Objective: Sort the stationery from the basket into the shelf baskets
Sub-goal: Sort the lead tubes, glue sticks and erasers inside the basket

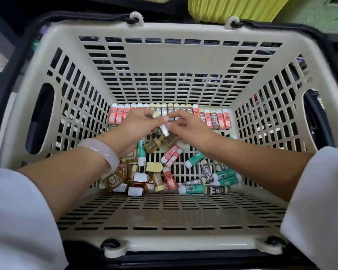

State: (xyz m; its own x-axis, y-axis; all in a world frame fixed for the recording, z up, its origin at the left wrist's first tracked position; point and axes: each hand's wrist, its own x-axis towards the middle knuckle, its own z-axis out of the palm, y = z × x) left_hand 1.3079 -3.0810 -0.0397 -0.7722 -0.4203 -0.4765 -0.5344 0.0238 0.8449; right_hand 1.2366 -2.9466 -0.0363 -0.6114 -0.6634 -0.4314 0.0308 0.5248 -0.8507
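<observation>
Both hands sit mid-frame inside the beige slotted basket (176, 61). Left hand (139, 121) has fingers curled, pinching a small brown-sleeved eraser (165, 129) with a cream end. Right hand (187, 125) fingers are bent onto the same eraser from the right, apparently pinching it too. A row of erasers (217, 117), red and brown, stands along the basket's far wall. A loose pile (160, 172) of red, green and brown erasers and small amber bottles lies on the basket floor below the hands. Pale bracelet (103, 152) on left wrist, white sleeves (18, 211) at lower corners. Yellow-green shelf basket (232, 6) at top of frame.
</observation>
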